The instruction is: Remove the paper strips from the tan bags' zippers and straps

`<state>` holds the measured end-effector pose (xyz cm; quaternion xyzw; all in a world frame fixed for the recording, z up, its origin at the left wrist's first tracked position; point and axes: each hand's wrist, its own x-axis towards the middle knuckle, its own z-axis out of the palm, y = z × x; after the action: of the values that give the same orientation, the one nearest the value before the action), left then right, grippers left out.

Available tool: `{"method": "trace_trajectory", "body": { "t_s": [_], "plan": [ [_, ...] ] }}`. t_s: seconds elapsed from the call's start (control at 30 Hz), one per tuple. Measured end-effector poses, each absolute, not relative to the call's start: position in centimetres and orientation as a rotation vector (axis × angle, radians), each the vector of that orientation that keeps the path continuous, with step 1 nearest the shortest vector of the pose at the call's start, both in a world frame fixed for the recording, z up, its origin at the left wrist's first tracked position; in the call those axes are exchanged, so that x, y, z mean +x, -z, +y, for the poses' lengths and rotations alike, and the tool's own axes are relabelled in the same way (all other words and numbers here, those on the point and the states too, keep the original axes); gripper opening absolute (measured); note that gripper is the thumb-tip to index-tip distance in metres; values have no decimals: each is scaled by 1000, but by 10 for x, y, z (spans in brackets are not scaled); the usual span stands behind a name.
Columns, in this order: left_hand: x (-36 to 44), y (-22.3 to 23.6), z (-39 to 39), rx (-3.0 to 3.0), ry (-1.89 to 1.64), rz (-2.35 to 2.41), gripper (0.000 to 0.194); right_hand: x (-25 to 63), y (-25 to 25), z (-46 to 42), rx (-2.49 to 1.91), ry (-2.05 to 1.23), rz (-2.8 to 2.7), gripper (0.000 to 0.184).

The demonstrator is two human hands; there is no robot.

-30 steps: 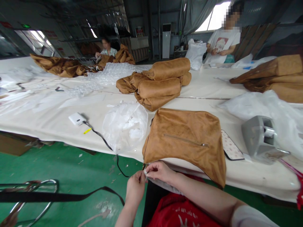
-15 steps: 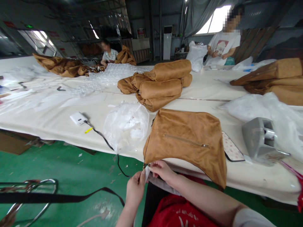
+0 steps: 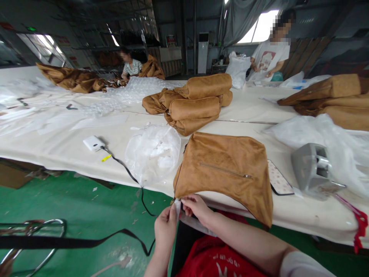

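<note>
Flat suede-look bag point(image 3: 225, 165): tan-brown, mottled. Rectangular pad point(image 3: 279, 179): pale, small reddish print, black edge. Smooth floor point(image 3: 115, 211): green.

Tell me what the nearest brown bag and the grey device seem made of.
Brown bag: leather or imitation leather, it could be either, with a matte, suede-like finish, judging by its mottled surface.
Grey device: probably moulded plastic, smooth, given its even colour.
</note>
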<state>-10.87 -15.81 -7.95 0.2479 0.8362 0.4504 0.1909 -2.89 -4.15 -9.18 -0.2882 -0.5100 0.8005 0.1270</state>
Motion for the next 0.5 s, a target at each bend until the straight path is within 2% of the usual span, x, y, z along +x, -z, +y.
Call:
{"method": "trace_trajectory", "body": {
  "t_s": [0.1, 0.23, 0.5],
  "plan": [
    [-108, 82, -156, 671, -1329, 2278, 48, -28, 89, -43, -798, -2398, -1528, 36],
    [-106, 84, -151, 630, -1404, 2203, 45, -29, 90, -43, -805, -2285, -1650, 40],
    [-100, 86, -145, 660, -1413, 2429, 36, -29, 94, -39, -812, -2250, -1696, 38]
  ]
}}
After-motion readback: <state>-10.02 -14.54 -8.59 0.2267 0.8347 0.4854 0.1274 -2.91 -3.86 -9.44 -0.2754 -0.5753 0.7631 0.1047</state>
